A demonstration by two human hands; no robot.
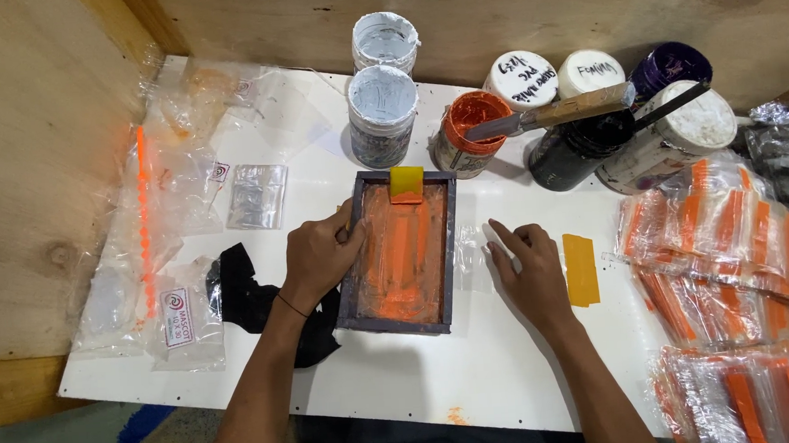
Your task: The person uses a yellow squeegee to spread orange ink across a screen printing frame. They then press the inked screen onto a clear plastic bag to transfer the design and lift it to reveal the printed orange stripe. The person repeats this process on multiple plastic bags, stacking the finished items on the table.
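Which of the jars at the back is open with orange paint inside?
The orange jar, just behind the frame; a spatula rests across it. The others are lidded or dark.

A framed printing screen (403, 248) lies on the table (440, 374), a squeegee (406, 184) resting on its far end. Paint jars (382, 113) stand behind it. Printed pouches (735, 264) pile up at right, empty pouches (175, 217) at left.

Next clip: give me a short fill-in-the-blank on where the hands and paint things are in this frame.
1. The left hand rests on the ____ edge of the frame.
2. The ink smeared inside the frame is ____.
3. The right hand lies flat on the white ____, beside a yellow card.
4. A scraper lies across the open orange ____.

Missing words: left; orange; table; jar
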